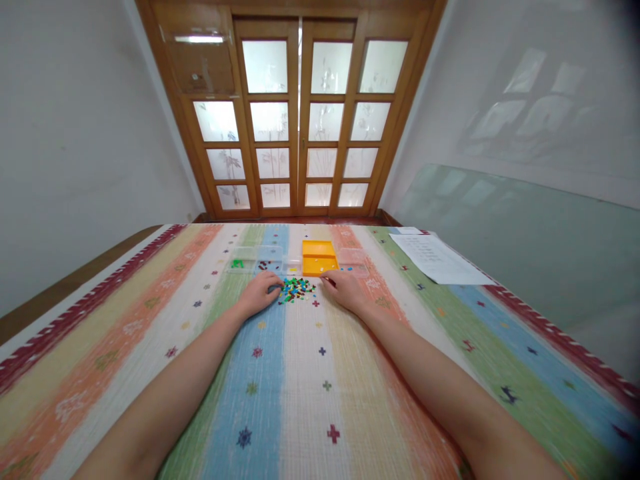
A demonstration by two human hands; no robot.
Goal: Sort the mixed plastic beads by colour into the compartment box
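a heap of tiny coloured pieces [297, 289] lies far out on the striped bench [300, 373], hemmed in by a hand on each side. the left hand [260, 292] rests palm down, fingers curled against the heap's left edge. the right hand [344, 288] touches its right side (whether either pinches a piece, i cannot tell). an orange tray [319, 257] and clear trays [255, 260] line up just beyond the heap, within fingertip reach.

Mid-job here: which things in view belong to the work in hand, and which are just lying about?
In hand: heap of small multicoloured plastic pieces, between left hand and right hand; orange plastic tray; clear plastic trays beside it.
Lying about: printed white paper sheet; striped woven cloth underneath.
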